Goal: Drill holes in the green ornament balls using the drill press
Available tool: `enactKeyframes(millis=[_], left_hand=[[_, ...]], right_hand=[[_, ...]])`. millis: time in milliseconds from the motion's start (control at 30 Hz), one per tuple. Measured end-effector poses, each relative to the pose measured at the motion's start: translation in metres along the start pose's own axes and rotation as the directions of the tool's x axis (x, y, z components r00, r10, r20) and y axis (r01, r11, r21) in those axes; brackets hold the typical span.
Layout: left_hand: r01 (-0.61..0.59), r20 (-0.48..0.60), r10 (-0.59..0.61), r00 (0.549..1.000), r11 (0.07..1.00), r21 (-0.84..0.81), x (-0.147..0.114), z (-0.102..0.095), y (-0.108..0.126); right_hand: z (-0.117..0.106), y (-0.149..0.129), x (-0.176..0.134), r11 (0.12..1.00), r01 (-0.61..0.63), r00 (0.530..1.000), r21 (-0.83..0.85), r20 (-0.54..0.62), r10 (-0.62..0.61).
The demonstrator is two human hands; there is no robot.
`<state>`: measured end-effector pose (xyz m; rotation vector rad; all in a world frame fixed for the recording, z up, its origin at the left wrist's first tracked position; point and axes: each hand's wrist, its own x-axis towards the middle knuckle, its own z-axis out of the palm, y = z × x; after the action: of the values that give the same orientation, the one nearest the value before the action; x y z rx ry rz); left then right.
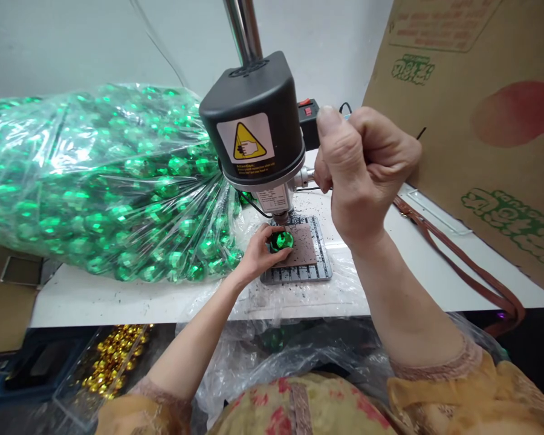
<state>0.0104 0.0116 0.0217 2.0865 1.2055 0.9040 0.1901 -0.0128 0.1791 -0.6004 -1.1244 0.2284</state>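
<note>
Between the thumb and fingers of my left hand (pixel 262 251) is a shiny green faceted ball (pixel 281 241). It sits on a brown square board (pixel 304 246), right under the head of a black bench drill press (pixel 254 115). The board lies on the slotted grey base plate (pixel 324 266), which is strewn with dark shavings. My right hand (pixel 362 163) is raised at the side of the machine, its fingers wrapped round the feed lever (pixel 307 176). Most of the lever is hidden behind my fingers.
A big clear plastic bag (pixel 118 181) full of green balls lies left of the machine. On the right stand a cardboard box (pixel 480 121) and a brown strap (pixel 462 260). Small gold balls (pixel 115 356) fill a clear container below the table edge. Crumpled plastic hangs before me.
</note>
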Motion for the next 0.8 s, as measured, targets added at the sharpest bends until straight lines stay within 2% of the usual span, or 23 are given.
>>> enactKeyframes(millis=[200,367,533,800], left_hand=[[0.023,-0.043,-0.022,0.999,0.999,0.034,0.002,0.009,0.002],[0.128,-0.127,-0.13,0.983,0.991,-0.031,-0.002,0.025,0.0],[0.087,-0.154,-0.098,0.983,0.993,-0.078,-0.006,0.033,0.0],[0.107,-0.187,-0.124,0.975,0.99,-0.096,-0.012,0.038,-0.006]], right_hand=[[0.0,0.002,0.001,1.0,-0.005,1.0,0.004,0.013,0.005],[0.001,0.001,0.002,1.0,-0.005,1.0,0.005,0.005,0.005],[0.001,-0.002,0.005,0.999,-0.04,0.999,-0.007,0.022,0.041],[-0.004,0.005,-0.006,1.0,0.022,1.0,0.009,-0.003,-0.022]])
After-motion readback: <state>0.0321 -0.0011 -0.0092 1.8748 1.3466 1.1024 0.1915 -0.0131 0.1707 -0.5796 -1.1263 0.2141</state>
